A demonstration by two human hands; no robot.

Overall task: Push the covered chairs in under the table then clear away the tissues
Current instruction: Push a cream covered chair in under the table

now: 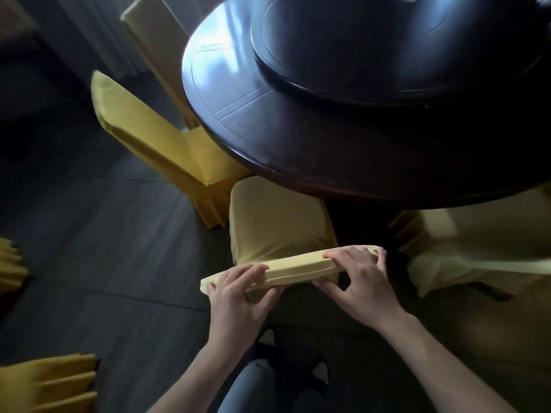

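Below, both bare hands are seen clamped on the top rail of one covered chair (283,234), its yellow cover stretched over seat and back. Left hand (238,290): fingers (253,268) laid close together over the top of the rail near its left end, thumb tucked beneath the edge. Right hand (354,278): fingers (343,254) curled over the rail near its right end, thumb beneath, spread slightly apart from the index. Beyond the fingertips the chair's seat is shown reaching toward the round dark table (328,144), its far edge just under the table rim. Farther past the fingers, on the tabletop, a raised dark turntable (357,55) is recorded. Left of the left-hand fingers, a second covered chair (155,138) is set with its seat partly under the table edge, and a third chair back (155,40) stands beyond it. Right of the right-hand fingers, another covered chair (483,248) is blurred. Pleated yellow skirts (50,383) are noted well to the left of the left wrist, on the dark floor (104,248). No tissues can be made out.
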